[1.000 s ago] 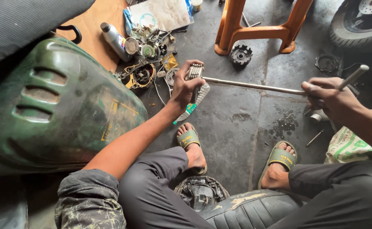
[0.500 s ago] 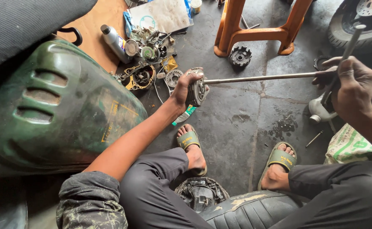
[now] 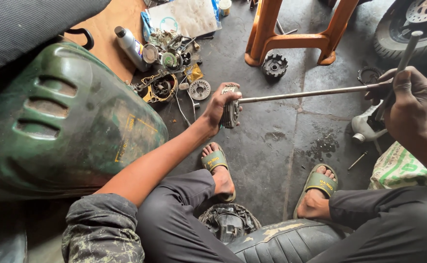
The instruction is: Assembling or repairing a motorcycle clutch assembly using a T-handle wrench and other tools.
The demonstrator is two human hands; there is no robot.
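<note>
A long metal rod (image 3: pixel 306 93) is lying crosswise, the left hand (image 3: pixel 221 103) gripping its toothed round part (image 3: pixel 231 111) (right hand (image 3: pixel 408 100) clutching the handle end (image 3: pixel 402 62)).

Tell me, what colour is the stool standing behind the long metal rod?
Orange. The stool shows best in the head view, its legs and crossbar on the dark floor.
</note>
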